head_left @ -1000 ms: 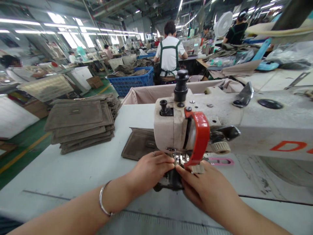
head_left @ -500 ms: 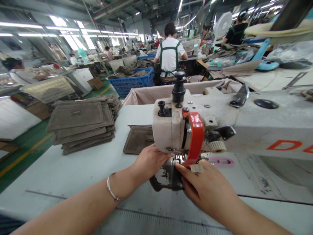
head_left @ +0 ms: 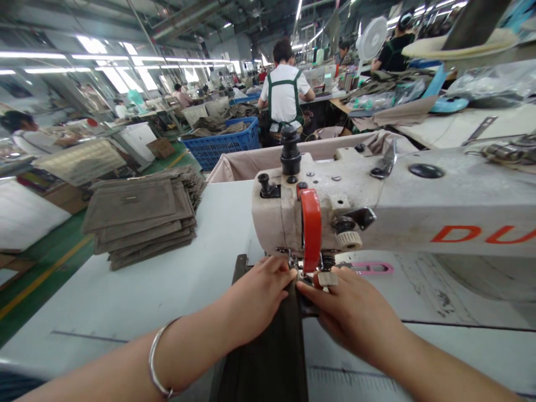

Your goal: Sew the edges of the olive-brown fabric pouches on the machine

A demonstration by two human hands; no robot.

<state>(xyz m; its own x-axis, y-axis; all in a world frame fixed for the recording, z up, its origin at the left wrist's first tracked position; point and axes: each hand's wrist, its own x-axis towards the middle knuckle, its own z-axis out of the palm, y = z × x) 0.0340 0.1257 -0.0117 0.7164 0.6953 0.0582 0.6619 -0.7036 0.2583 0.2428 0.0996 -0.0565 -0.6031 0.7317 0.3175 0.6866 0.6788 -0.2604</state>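
Observation:
A dirty white sewing machine (head_left: 377, 206) with a red guard (head_left: 311, 229) stands in front of me. A dark brown fabric piece (head_left: 268, 352) runs from under its needle toward me. My left hand (head_left: 255, 298) lies on the fabric's upper left with fingers curled, fingertips right at the presser foot. My right hand (head_left: 355, 312) presses the piece's right edge beside the needle, fingers together and bent. The fingertips of both hands nearly meet under the machine head. A silver bangle (head_left: 157, 368) is on my left wrist.
A stack of several brown fabric panels (head_left: 140, 215) sits on the white table (head_left: 138, 296) at left. A pink clip (head_left: 371, 268) lies behind the machine head. Beyond are a cloth bin (head_left: 259, 159), a blue basket (head_left: 221, 142), and people at other workstations.
The brown piece that lay behind the machine head now lies under the needle and stretches toward me. Both hands stay at the presser foot. The view shifted slightly right.

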